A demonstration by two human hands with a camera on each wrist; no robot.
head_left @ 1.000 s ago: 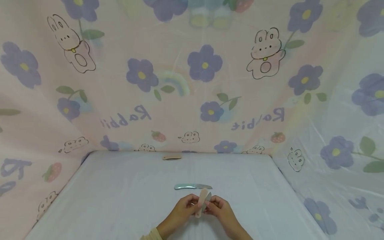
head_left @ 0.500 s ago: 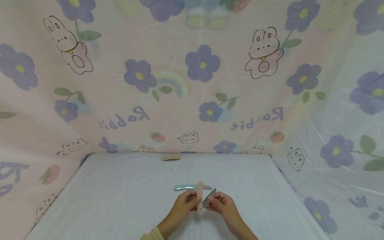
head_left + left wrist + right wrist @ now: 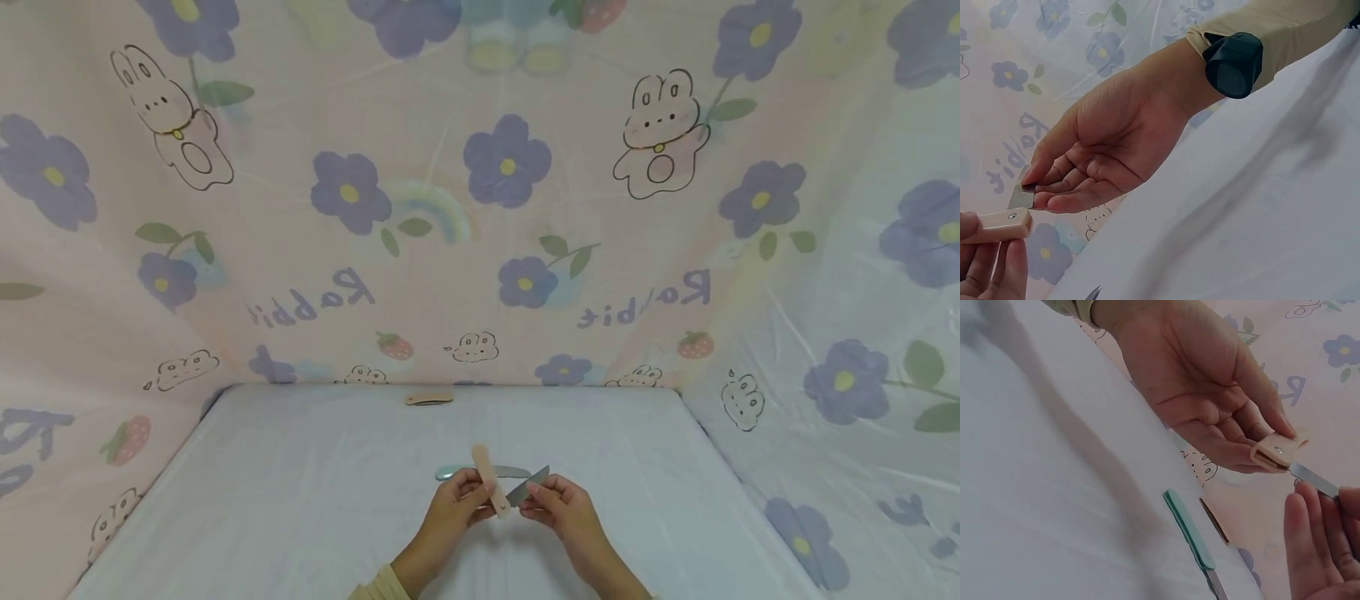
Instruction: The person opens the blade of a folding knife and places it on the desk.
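The beige folding knife (image 3: 483, 463) is at the lower centre of the head view, its left-side handle (image 3: 1280, 450) pinched by the left hand (image 3: 452, 505) and its angled blade (image 3: 517, 495) pinched by the right hand (image 3: 564, 502). Sharp edge unclear; a slipping right pinch could cut skin, while a loosened left one might drop the handle near the teal knife (image 3: 453, 472).
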